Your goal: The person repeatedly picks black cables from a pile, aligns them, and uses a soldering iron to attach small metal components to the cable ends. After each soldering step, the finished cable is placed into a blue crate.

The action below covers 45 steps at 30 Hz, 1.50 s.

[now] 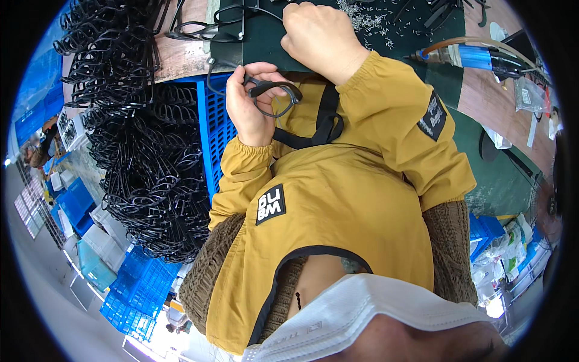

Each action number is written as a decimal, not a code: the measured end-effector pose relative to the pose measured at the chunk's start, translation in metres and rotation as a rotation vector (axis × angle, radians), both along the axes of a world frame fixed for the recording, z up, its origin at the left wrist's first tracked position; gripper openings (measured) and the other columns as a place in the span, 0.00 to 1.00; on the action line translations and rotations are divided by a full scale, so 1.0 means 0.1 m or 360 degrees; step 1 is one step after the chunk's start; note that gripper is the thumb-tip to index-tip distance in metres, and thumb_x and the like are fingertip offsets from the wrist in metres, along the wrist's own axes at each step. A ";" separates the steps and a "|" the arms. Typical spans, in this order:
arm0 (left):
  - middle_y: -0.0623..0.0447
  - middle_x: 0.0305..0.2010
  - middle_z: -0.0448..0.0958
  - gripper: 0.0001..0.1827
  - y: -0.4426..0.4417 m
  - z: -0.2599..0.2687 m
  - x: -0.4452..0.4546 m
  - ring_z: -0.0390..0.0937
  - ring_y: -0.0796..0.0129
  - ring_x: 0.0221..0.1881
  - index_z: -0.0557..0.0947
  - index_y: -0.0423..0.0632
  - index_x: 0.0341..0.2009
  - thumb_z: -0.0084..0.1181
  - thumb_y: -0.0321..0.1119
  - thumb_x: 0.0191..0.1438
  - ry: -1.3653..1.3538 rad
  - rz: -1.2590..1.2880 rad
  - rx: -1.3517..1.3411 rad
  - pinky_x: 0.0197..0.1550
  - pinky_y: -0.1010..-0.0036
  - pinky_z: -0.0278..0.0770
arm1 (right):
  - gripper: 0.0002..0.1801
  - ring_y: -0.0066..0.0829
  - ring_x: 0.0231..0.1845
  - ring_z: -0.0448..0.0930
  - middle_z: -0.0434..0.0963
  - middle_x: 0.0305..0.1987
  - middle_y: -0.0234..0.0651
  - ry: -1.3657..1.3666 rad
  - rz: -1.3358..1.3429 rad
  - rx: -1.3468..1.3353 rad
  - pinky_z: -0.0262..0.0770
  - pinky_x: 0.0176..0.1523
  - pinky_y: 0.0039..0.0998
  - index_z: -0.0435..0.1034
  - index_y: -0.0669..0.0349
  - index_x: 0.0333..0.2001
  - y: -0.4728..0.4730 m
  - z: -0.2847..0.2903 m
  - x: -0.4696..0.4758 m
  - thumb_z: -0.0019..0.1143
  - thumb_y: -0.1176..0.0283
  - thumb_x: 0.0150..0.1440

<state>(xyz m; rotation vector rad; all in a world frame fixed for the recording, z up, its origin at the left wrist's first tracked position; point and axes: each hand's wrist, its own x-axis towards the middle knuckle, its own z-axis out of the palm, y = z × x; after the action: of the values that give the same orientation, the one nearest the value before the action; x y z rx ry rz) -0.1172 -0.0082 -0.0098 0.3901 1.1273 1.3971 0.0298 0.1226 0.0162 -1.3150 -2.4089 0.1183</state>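
My left hand (253,102) is palm up in front of my lap, its fingers around a black eyeglass frame (272,113) that has one temple crossing over a rim. My right hand (316,38) rests fingers curled on the dark green mat (267,50); whether anything is between its fingertips is hidden from view. Just left of it, more black eyeglass frames (194,30) lie at the table's edge. Beyond my right hand is a scatter of small silvery metal pins or screws (366,20).
A large heap of black eyeglass frames (149,181) fills the left side, beside a blue plastic crate (215,131). An air-line tool with a blue body (472,56) lies at the right, near loose black temples (445,16) and a plastic bag (531,95).
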 end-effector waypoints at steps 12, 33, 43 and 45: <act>0.52 0.29 0.80 0.23 0.13 0.29 0.96 0.83 0.63 0.26 0.76 0.39 0.63 0.48 0.38 0.69 -0.0548 -0.1304 -0.0581 0.26 0.78 0.79 | 0.06 0.26 0.44 0.82 0.78 0.45 0.38 0.1074 -0.0199 -0.0436 0.82 0.48 0.24 0.71 0.71 0.43 -0.99 -0.05 1.49 0.60 0.84 0.62; 0.54 0.22 0.76 0.21 0.24 0.37 1.03 0.79 0.67 0.20 0.77 0.36 0.59 0.44 0.38 0.71 -0.0396 -0.1289 -0.0656 0.21 0.79 0.68 | 0.05 0.20 0.32 0.82 0.81 0.41 0.38 0.1571 -0.0180 -0.0862 0.81 0.35 0.21 0.75 0.73 0.39 -0.76 -0.16 1.40 0.62 0.84 0.58; 0.55 0.22 0.75 0.19 0.20 0.36 1.06 0.79 0.64 0.22 0.79 0.40 0.57 0.45 0.37 0.70 -0.0317 -0.1315 -0.0657 0.25 0.76 0.74 | 0.06 0.37 0.27 0.78 0.76 0.32 0.41 0.1196 0.0166 -0.0365 0.74 0.30 0.32 0.74 0.68 0.37 -0.65 -0.23 1.47 0.61 0.80 0.55; 0.55 0.23 0.75 0.19 0.18 0.36 1.08 0.80 0.65 0.24 0.79 0.39 0.57 0.46 0.38 0.70 -0.0269 -0.1264 -0.0679 0.26 0.76 0.75 | 0.06 0.35 0.27 0.79 0.77 0.33 0.41 0.1233 0.0104 -0.0445 0.75 0.31 0.31 0.75 0.68 0.37 -0.67 -0.21 1.46 0.62 0.81 0.55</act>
<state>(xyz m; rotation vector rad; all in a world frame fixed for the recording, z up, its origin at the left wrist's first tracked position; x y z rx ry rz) -0.0096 0.0093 0.0263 0.3453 0.9423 0.4688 0.1760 0.0553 -0.0043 -1.0277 -1.7969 0.8412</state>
